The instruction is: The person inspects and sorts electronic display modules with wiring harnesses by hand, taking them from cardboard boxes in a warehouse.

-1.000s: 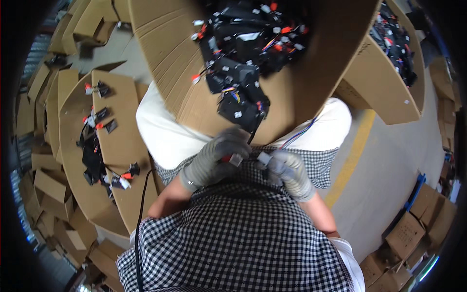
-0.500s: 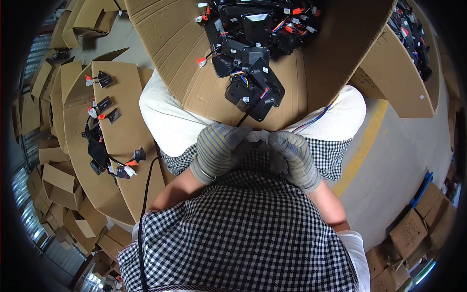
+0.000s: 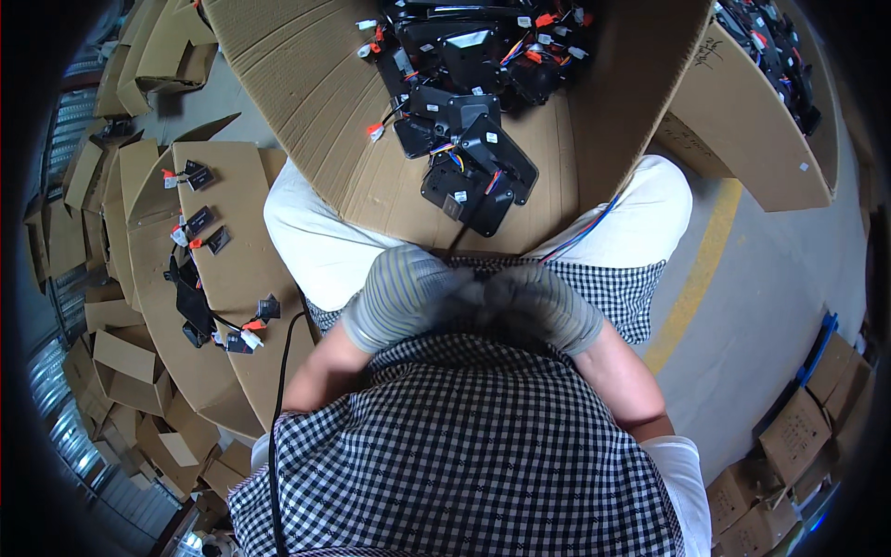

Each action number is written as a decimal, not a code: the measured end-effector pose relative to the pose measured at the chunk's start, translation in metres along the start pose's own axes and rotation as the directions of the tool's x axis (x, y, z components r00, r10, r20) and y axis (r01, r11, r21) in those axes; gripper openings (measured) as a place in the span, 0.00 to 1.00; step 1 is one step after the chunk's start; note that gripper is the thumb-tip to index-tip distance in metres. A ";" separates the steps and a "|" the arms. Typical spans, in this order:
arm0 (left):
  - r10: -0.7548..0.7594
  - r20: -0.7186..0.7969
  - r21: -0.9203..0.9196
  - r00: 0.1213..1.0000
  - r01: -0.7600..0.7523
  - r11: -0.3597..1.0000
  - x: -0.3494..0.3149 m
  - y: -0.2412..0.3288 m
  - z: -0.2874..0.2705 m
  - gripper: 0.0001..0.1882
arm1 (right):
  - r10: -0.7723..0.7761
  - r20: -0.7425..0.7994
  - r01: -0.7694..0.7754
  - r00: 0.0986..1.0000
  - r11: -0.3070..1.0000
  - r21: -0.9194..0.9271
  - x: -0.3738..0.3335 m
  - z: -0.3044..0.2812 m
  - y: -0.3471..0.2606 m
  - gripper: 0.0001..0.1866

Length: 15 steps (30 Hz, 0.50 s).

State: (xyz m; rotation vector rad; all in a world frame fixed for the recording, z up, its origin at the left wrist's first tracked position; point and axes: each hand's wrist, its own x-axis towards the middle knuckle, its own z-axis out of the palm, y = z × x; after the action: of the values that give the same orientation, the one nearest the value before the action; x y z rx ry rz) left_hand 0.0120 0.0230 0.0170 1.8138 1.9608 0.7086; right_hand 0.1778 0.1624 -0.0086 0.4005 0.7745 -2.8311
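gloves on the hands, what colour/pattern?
Grey knit work gloves with fine stripes, on both hands; head view shows them.

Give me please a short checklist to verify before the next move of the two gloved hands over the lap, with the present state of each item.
1. Left hand in its grey knit glove: ok, the glove covers it fully.
2. Right hand in its grey knit glove: ok, pressed against the left hand.
3. What the hands hold: cannot tell, the spot between them is blurred.
4. Large open brown cardboard box on the knees: ok, it rests across both white trouser legs.
5. Black flat modules with coloured wires in the box: ok, piled within reach above the hands.
6. Thin blue and red wire by the box's edge: cannot tell where it ends.
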 end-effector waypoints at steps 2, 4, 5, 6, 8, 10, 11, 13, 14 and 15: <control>0.155 0.151 -0.194 0.976 -0.125 0.973 0.012 -0.021 -0.010 0.11 | -0.013 0.122 0.018 0.992 0.999 -0.037 0.002 0.002 -0.004 0.16; 0.525 0.029 -0.223 0.850 -0.507 0.833 0.027 -0.064 0.017 0.15 | 0.181 0.174 -0.080 0.968 0.879 -0.470 0.005 0.009 -0.012 0.12; 0.259 0.106 -0.187 0.960 -0.236 0.953 0.054 -0.060 0.019 0.17 | 0.181 0.170 -0.079 0.969 0.873 -0.481 0.006 0.005 -0.011 0.12; -0.027 0.165 -0.129 0.986 0.049 0.990 0.088 -0.049 0.021 0.19 | 0.190 0.172 -0.068 0.967 0.835 -0.546 0.007 -0.002 -0.009 0.11; -0.174 0.232 0.260 0.957 0.112 0.959 0.127 -0.060 0.048 0.22 | 0.193 0.189 -0.040 0.963 0.794 -0.606 0.011 -0.012 0.005 0.11; -0.224 0.333 0.463 0.916 0.048 0.885 0.138 -0.080 0.081 0.18 | 0.216 0.151 -0.072 0.965 0.768 -0.637 0.009 0.001 -0.006 0.12; -0.252 0.392 0.547 0.885 -0.005 0.837 0.142 -0.082 0.086 0.17 | 0.222 0.099 -0.105 0.970 0.752 -0.651 0.006 0.006 -0.011 0.14; -0.259 0.321 0.490 0.911 0.074 0.868 0.137 -0.094 0.088 0.16 | 0.341 0.060 -0.283 0.938 0.857 -0.431 0.002 0.001 -0.010 0.12; -0.268 0.268 0.425 0.925 0.136 0.895 0.134 -0.100 0.088 0.15 | 0.284 0.106 -0.179 0.953 0.809 -0.559 0.001 -0.001 -0.012 0.12; -0.281 0.255 0.431 0.925 0.151 0.890 0.122 -0.113 0.086 0.15 | 0.237 0.167 -0.067 0.957 0.741 -0.668 0.000 -0.001 -0.012 0.12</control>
State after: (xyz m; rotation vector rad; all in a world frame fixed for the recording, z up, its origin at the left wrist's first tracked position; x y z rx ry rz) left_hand -0.0403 0.1485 -0.1117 1.7415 2.1512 -0.0696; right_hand 0.1747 0.1729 -0.0036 -0.0022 1.5128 -2.1853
